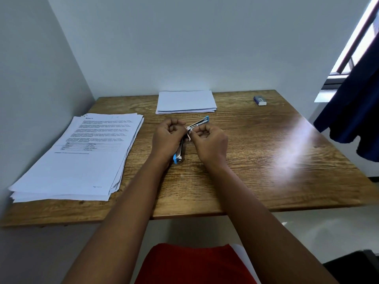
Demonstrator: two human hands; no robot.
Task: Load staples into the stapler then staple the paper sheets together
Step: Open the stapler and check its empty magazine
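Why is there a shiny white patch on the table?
In the head view, window light glares off the wooden table at right, washing out the grain; the wide lens also bends the table's edges, and the printed sheets are too blurry to read.

window glare on table (pixel 266 140), edges warped

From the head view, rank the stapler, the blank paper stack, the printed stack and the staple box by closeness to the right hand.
From the right hand:
1. Stapler, opened up, held in both hands.
2. Blank paper stack, behind the hands.
3. Staple box, far right corner.
4. Printed stack, far left.
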